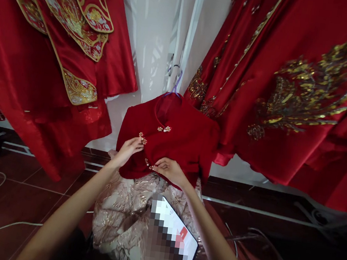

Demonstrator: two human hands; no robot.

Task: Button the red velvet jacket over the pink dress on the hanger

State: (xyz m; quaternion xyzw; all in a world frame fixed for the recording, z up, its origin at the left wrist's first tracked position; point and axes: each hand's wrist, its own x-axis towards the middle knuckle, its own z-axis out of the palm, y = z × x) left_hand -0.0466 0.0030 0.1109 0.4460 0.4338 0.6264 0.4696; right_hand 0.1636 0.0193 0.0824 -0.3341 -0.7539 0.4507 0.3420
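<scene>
red embroidered garments [120, 50] hang to both sides of a pale wall [147, 11], above a dark red tiled floor [42, 181]. the red jacket [190, 123] hangs between them on a purple hanger [177, 81], its hem over pale patterned cloth [114, 212]. right hand [170, 170]: thumb and fingertips pinching the lower clasp [147, 163]. left hand [128, 150]: fingers bent at the middle clasp [141, 135]; grip or mere contact cannot be told. a lit phone [189, 238] lies on the cloth.

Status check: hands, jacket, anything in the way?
Left hand at middle clasp; right hand at lower clasp. Red jacket on hanger. Phone below jacket, blocking neither clasp.
</scene>
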